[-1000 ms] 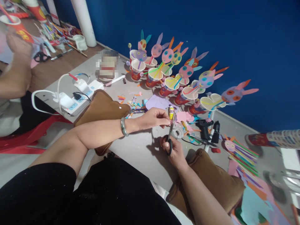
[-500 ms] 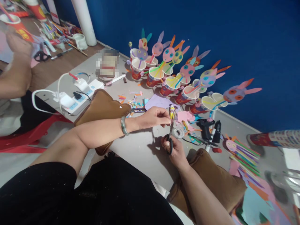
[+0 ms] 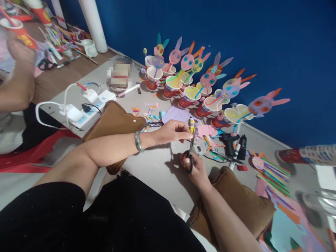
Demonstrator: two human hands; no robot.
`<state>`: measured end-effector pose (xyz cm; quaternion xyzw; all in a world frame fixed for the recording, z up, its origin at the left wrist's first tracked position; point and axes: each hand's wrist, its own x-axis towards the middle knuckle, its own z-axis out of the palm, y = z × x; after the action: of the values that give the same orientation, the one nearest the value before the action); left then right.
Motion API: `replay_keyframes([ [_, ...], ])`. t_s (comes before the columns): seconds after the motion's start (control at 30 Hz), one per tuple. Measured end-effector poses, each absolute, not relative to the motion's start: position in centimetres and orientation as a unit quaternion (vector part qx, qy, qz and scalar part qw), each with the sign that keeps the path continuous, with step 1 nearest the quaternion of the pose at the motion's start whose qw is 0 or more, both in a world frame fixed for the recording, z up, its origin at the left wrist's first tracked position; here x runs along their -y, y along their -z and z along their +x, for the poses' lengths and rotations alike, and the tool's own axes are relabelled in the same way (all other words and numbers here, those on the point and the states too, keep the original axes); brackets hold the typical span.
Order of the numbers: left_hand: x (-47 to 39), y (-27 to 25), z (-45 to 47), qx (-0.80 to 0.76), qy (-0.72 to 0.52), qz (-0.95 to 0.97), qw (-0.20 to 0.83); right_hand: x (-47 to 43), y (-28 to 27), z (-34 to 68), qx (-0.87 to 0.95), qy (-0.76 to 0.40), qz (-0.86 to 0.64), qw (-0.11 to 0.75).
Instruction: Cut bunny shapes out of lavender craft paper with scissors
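Observation:
Black-handled scissors are held in my right hand, thumb and fingers in the loops, with the blades pointing up and away from me. My left hand, a bangle at its wrist, pinches its fingertips together right beside the blades. Whatever is between those fingertips is too small to make out. A small yellow tube lies just behind the blades. Pink paper scraps, a white tape roll and a purple paper sheet are on the table near my hands.
Paper cups with rabbit-faced figures stand along the blue wall. Brown cushions lie beside both my arms. A power strip is at left, a black glue gun at right. Another person's arm reaches in at far left.
Both hands keep nearly the same pose, with my left fingertips close to the scissor blades. The view has shifted very slightly.

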<state>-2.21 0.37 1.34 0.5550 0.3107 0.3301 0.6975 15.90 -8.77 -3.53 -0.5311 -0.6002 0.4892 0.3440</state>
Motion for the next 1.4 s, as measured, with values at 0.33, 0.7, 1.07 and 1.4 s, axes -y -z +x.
replay_keyframes([
  [0.33, -0.32, -1.28, -2.14, -0.31, -0.315, 0.555, 0.704, 8.77, 2.74, 15.72, 0.607, -0.481, -0.54, 0.331],
  [0.7, -0.33, -1.28, -2.12, -0.31, -0.319, 0.552, 0.706, 8.82, 3.08, 15.78, 0.606, -0.479, -0.536, 0.339],
  [1.07, -0.25, -1.69, -2.2, -0.318, -0.322, 0.548, 0.704, 8.8, 3.18, 15.79, 0.606, -0.481, -0.536, 0.338],
  [1.4, -0.24, -1.6, -2.15, -0.312, -0.318, 0.562, 0.697, 8.81, 2.85, 15.75, 0.61, -0.482, -0.531, 0.337],
])
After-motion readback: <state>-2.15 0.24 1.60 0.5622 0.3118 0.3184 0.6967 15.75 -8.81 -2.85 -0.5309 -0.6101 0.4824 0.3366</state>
